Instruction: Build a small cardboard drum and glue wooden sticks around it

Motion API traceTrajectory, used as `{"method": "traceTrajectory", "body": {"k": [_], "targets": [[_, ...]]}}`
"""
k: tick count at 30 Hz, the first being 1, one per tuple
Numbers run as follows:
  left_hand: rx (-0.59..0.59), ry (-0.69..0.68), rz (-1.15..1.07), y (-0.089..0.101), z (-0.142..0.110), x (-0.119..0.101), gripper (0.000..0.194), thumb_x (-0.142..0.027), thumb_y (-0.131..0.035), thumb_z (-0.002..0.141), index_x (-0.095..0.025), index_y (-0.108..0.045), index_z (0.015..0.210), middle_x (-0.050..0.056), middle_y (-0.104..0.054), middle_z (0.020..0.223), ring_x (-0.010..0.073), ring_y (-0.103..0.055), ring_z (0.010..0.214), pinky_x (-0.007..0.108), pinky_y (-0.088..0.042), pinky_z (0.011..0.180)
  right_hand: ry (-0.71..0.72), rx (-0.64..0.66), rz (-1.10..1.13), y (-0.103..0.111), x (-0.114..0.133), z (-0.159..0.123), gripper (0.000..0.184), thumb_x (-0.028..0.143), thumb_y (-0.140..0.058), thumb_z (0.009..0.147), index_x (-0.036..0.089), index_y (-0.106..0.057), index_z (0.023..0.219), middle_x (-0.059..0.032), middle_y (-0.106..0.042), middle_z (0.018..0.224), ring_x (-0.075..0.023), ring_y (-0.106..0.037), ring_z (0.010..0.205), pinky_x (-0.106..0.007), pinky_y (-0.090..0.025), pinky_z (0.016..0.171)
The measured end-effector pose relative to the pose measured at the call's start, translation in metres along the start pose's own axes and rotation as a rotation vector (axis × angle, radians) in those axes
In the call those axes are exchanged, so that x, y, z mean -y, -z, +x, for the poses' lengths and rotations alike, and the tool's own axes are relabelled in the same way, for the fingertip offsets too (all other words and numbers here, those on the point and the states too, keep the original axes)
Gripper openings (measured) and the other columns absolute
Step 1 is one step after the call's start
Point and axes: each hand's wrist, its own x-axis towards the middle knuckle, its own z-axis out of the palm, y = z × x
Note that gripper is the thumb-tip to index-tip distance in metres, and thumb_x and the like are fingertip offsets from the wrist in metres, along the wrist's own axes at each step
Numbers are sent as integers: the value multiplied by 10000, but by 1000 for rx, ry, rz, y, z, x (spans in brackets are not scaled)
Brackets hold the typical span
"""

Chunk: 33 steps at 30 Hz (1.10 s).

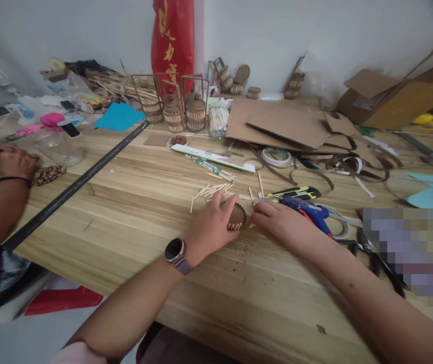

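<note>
My left hand (212, 225), with a watch on its wrist, is wrapped round a small round cardboard piece (236, 218) ringed with short wooden sticks, held on the wooden table (133, 202). My right hand (279, 225) rests right beside that piece with fingers curled together at its edge; what they pinch, if anything, is too small to make out. A loose pile of short wooden sticks (212, 190) lies just beyond my left hand. A blue glue gun (309, 211) lies just behind my right hand.
Another person's hands (6, 162) work at the left edge near a beaded item (49, 174). A long black ruler (76, 184) crosses the table. Finished stick baskets (182, 111), cardboard sheets (285, 124), tape roll (276, 156), yellow-black cutter (296, 192) and a cardboard box (398, 98) lie behind.
</note>
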Motion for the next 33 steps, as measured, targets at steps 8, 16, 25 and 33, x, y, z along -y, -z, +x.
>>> {"method": "traceTrajectory", "body": {"k": [8, 16, 25, 33], "targets": [[11, -4, -32, 1, 0, 0, 770, -265, -761, 737, -241, -338, 1380, 181, -332, 1464, 369, -468, 1304, 493, -516, 951, -427, -287, 706, -11, 24, -9, 106, 254, -539, 869, 215, -562, 965, 10, -626, 716, -137, -576, 596, -246, -452, 541], [-3, -48, -24, 0, 0, 2, 746, -280, -751, 751, -239, -344, 1375, 184, -359, 1440, 374, -470, 1298, 502, -509, 948, -466, -158, 815, -12, 33, -4, 138, 345, -536, 879, 225, -604, 874, 2, -670, 705, -155, -587, 608, -267, -440, 550], [0, -48, -25, 0, 0, 2, 731, -286, -747, 765, -236, -341, 1371, 191, -361, 1438, 376, -460, 1309, 502, -507, 949, -432, -162, 710, -13, 35, -2, 121, 289, -526, 874, 215, -613, 834, 8, -641, 669, -145, -554, 586, -248, -399, 536], [10, -57, -11, 1, 1, 2, 738, -294, -753, 771, -199, -347, 1380, 216, -364, 1429, 390, -450, 1315, 504, -506, 952, -419, -204, 676, -17, 39, 0, 101, 253, -532, 869, 219, -613, 820, -2, -663, 691, -157, -586, 612, -260, -425, 566]]}}
